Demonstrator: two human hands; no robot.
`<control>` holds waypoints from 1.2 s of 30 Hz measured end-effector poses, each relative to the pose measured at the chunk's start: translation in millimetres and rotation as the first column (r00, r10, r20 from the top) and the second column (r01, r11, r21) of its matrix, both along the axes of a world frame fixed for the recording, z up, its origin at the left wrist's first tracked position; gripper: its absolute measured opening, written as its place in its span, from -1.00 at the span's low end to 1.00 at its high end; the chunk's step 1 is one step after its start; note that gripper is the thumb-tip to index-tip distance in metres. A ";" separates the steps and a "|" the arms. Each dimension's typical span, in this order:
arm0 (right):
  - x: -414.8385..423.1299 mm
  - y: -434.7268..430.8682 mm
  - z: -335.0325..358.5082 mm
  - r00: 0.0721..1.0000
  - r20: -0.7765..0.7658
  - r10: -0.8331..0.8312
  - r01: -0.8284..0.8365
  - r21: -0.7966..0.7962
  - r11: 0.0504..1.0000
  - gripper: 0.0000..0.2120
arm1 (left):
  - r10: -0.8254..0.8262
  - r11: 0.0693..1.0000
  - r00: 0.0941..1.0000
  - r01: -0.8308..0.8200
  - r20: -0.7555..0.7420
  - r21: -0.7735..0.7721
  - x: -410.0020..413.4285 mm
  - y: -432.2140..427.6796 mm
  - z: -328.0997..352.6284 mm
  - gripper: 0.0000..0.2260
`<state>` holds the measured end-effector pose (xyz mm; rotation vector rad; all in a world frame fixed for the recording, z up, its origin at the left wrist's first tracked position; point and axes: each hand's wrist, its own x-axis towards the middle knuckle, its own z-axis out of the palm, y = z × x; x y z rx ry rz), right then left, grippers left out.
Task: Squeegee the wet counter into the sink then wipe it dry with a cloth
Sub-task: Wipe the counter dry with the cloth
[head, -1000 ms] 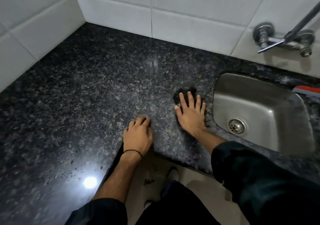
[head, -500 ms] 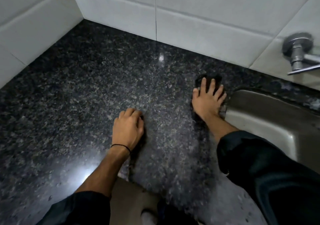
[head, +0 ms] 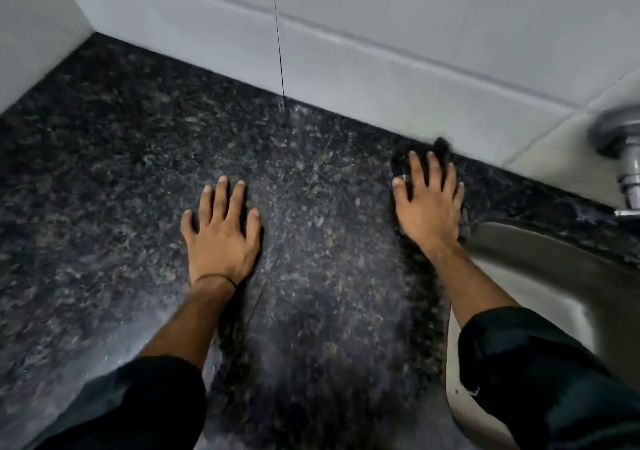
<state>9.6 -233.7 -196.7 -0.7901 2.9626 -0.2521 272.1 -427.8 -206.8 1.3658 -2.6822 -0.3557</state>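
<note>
Fingers [head: 415,169] of the right hand [head: 429,207] lie straight and spread, pressed flat on a dark cloth [head: 440,146] in the right of the frame; nothing is curled round it, the palm simply bears down, and only a ragged edge of cloth shows past the fingertips, close to the foot of the tiled wall [head: 346,40]. Fingers of the left hand [head: 221,234] are likewise flat and a little apart, resting bare on the counter [head: 114,172] at centre frame and holding nothing; a thin black band [head: 214,278] circles that wrist. The sink [head: 540,269] sits at the right edge, its rim just beside the right hand; part of a tap [head: 623,158] shows at the upper right.

No squeegee is in view, and a cloth is on the stone, so the squeegee stage looks done and the drying stage is in hand; that is a judgement. The cloth is at the back strip next to the sink. The dark speckled stone and the blur make it hard to tell wet from dry; no standing pool is plain; a pale glare lies at the lower left. By my reckoning the broad stretch toward the upper left corner and the near edge at the bottom of the frame may be left to wipe.
</note>
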 end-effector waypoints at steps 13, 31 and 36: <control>47.4 -238.3 12.8 0.791 0.153 0.593 -0.592 -0.055 0.804 -0.42 | 0.029 1.000 0.999 -0.029 -0.041 0.008 -0.5 -7.6 -6.4 -0.45; 100.8 -6.7 1.7 0.948 -0.017 0.317 -0.317 0.012 0.948 -0.40 | 0.015 1.000 1.000 -0.014 -0.022 0.020 0.1 -4.5 -1.8 -0.46; 128.8 18.7 -0.7 0.456 0.014 0.890 -0.890 0.022 0.456 -0.43 | -0.021 0.995 0.990 0.034 -0.138 0.097 16.0 1.0 9.6 -0.51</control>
